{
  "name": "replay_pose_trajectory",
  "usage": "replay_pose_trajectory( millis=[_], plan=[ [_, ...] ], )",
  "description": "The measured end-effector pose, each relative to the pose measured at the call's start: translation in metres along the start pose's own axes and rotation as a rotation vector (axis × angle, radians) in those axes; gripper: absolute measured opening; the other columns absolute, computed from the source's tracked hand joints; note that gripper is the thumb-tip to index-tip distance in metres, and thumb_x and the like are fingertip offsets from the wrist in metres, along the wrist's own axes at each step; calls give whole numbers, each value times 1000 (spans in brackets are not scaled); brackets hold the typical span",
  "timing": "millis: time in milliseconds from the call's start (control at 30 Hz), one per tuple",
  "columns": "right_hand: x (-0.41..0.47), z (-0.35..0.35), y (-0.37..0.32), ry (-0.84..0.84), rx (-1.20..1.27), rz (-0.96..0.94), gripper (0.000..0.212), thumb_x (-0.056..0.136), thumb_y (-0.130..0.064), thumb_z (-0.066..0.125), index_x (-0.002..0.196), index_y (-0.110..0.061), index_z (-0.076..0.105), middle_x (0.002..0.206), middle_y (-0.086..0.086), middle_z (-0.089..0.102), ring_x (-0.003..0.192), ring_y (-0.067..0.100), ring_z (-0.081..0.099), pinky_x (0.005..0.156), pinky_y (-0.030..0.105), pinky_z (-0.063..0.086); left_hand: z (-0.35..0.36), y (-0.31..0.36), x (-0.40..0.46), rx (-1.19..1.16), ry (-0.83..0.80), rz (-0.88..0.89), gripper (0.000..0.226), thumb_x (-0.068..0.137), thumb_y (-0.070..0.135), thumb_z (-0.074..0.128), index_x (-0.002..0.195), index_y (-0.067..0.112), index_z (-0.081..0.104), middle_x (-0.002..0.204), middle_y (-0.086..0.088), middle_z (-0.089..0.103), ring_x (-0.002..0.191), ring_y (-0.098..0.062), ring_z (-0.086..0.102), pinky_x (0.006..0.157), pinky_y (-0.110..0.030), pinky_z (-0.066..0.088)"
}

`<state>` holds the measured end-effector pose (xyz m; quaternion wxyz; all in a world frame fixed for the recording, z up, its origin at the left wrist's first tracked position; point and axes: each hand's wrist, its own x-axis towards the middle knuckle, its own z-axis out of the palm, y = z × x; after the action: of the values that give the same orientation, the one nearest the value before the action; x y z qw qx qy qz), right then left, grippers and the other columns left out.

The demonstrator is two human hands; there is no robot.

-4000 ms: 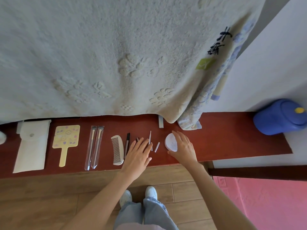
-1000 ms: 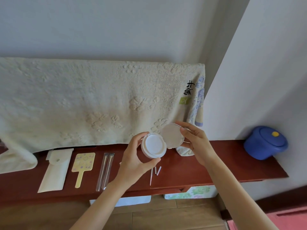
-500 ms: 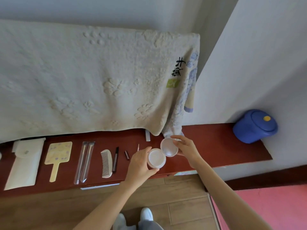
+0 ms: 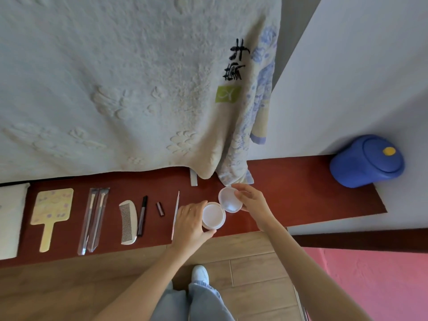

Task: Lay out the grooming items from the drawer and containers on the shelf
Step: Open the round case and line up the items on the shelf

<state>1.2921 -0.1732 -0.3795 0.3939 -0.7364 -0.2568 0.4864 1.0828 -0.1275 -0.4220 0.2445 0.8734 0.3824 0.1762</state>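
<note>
L hand (image 4: 191, 224) grips white jar (image 4: 213, 216) over shelf (image 4: 301, 195), near its front edge. R hand (image 4: 251, 202) pinches lid (image 4: 230, 199), touching jar's rim. Comb (image 4: 127, 222) & mirror (image 4: 52, 213) lie further left on shelf.

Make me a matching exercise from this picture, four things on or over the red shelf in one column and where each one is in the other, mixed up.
Things:
1. hand mirror
2. comb
3. blue pot
4. round lid

Places:
A. held in the right hand
B. far right end of the shelf
C. beside the black pen
D. beside the white pouch

Pairs: 1-D, 2-C, 3-B, 4-A
</note>
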Motion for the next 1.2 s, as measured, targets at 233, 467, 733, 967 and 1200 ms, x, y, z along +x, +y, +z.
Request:
replay_pose_trajectory(
  millis=[233, 467, 733, 967, 1200],
  plan=[
    [3, 1, 4, 20, -50, -47, 22, 93, -28, 58, 112, -35, 66, 105, -11, 69, 104, 10, 62, 95, 43, 51, 2, -3, -1, -3, 38, 23, 81, 48, 41, 89, 118, 15, 57, 104, 3, 64, 95, -18, 58, 90, -27, 36],
    [-21, 0, 14, 153, -123, -71, 19, 94, -30, 55, 93, -47, 64, 86, -13, 72, 85, 8, 68, 80, 31, 57, 0, -10, -7, 88, 76, 109, 76, 52, 37, 89, 117, 10, 60, 105, -1, 66, 100, -17, 51, 91, -34, 39],
    [-7, 8, 7, 132, -214, -97, 21, 94, -18, 56, 105, -29, 70, 83, -5, 72, 82, 11, 68, 82, 34, 57, 5, -18, -23, 114, 53, 66, 74, 59, 37, 87, 121, 14, 54, 105, -2, 67, 104, -22, 57, 97, -37, 38],
    [20, 20, -8, 69, -349, -108, 26, 94, -18, 53, 114, -24, 67, 93, -1, 73, 85, 13, 69, 84, 40, 56, 3, -8, -17, 70, 66, 9, 68, 56, 32, 89, 116, 15, 62, 103, 3, 65, 99, -17, 54, 92, -31, 38],
    [16, 26, -16, 66, -416, -111, 30, 97, -19, 48, 124, -22, 61, 109, 1, 70, 96, 19, 65, 89, 34, 52, 3, 1, -12, 77, 70, -29, 70, 53, 33, 89, 115, 16, 61, 102, 4, 65, 97, -17, 54, 87, -32, 42]
  ],
)
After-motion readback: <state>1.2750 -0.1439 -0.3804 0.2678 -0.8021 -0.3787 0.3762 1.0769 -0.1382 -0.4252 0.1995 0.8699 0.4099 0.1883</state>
